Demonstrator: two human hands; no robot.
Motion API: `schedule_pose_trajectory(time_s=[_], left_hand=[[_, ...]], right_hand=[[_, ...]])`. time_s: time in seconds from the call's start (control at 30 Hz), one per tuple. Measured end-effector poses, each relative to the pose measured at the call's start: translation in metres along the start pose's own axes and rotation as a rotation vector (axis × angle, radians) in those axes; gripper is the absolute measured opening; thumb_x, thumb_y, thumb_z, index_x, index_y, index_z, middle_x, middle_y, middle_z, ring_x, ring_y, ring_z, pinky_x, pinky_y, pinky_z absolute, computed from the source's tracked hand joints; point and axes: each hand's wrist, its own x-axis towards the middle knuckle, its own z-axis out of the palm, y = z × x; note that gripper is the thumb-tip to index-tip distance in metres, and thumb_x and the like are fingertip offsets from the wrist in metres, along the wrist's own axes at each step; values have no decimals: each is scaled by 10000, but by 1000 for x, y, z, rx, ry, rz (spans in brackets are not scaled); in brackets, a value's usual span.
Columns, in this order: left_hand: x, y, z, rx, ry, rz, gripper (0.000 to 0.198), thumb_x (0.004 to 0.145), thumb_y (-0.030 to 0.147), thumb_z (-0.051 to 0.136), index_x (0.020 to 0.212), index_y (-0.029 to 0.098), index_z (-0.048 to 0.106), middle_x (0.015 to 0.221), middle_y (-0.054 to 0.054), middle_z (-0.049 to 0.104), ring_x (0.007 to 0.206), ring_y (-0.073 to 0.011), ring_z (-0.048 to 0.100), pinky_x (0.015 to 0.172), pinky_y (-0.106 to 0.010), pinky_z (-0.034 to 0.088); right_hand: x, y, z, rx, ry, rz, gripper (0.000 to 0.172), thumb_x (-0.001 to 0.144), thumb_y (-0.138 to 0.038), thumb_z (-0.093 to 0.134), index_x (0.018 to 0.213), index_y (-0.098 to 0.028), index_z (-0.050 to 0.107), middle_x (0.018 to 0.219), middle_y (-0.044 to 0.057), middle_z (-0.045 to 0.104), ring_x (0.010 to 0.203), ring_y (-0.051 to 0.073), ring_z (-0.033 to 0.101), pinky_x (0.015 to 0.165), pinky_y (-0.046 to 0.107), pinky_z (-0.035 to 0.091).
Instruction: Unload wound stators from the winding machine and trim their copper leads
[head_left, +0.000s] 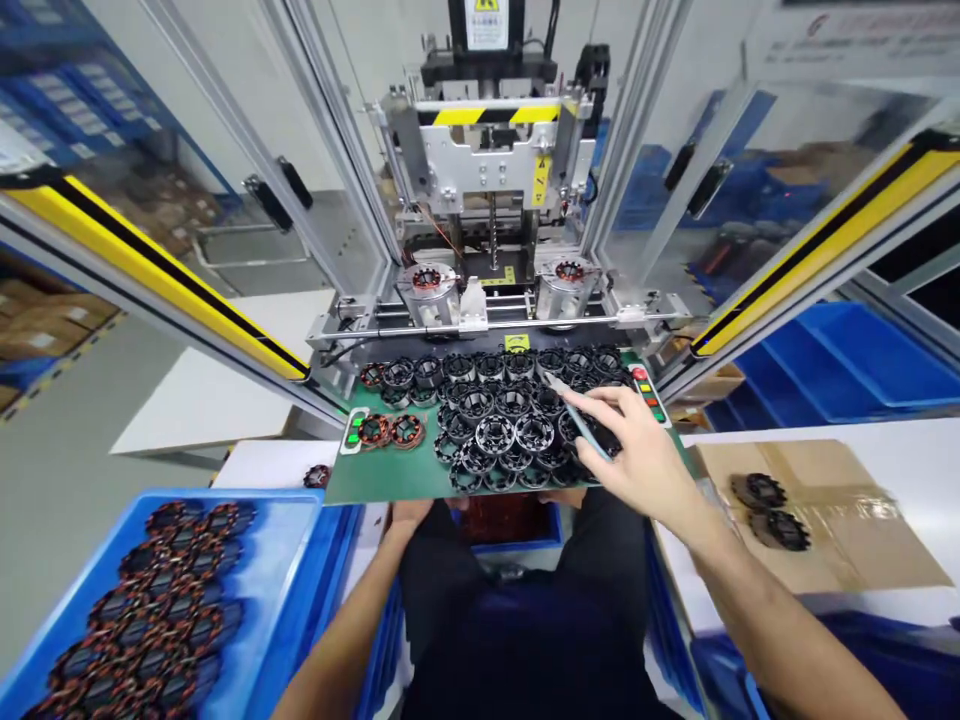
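Rings (pixel 161 580) occupy the blue tray (pixel 281 590); right grip (pixel 637 455) pinches pliers (pixel 589 432), left grip (pixel 412 511) I can't tell.

I count 1 hand tool (pixel 586 432) | 2 metal cylinders (pixel 562 302) | 2 copper-wound rings (pixel 569 270) atop them | 2 dark rings (pixel 765 490) on cardboard (pixel 870 560)

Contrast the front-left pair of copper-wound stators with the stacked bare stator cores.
Winding: the copper-wound stators carry orange-brown wire; the bare stator cores show none.
Layout: the wound pair sits side by side; the cores are piled up.
Position: the right hand holds a blue-handled tool at the cores; the wound pair lies away from both.
Shared: all are ring-shaped and on the green tabletop.
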Motion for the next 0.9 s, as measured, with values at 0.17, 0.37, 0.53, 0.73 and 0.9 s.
schedule_pose_trajectory(time_s=[0.17,0.37,0.53,0.73,0.9], left_hand=[[-57,-5,6,-53,-321,-20,386,1081,476,764,1328,179,750,1338,-112,775,1254,-281,750,1137,-520,634],[-118,29,-91,-179,-582,117,604,956,671,788,1449,326,727,1263,-40,832,1196,-272,782,1095,-411,618],[-61,114,-236,-45,-228,322,515,1046,671,644,1409,318,733,1246,-26,817,1157,-271,775,1053,-418,619],[95,181,-301,425,267,311,613,1027,480,707,1541,153,644,1596,-204,612,1533,-397,548,1317,-584,450],[173,180,-292,620,278,194,590,1016,507,819,1485,176,683,1652,-187,583,1553,-401,539,1276,-640,498]], right_hand=[[6,6,36,-117,-73,-78,550,1147,-464,548,1692,-445,613,1662,124,666,1556,419,605,1298,736,500],[32,14,-4,-148,-122,-184,627,1169,-570,480,1691,-252,619,1671,181,658,1579,417,577,1327,669,485],[142,25,-72,-397,-262,-63,691,1146,-598,489,1769,-300,484,1556,158,746,1361,397,719,1149,604,604],[261,52,-74,-457,-420,159,589,1089,-437,748,1610,-197,613,1440,172,762,1280,336,751,1117,562,629],[297,73,-39,-379,-691,351,445,1095,-451,777,1451,-194,701,1408,116,742,1172,258,768,986,474,701]])
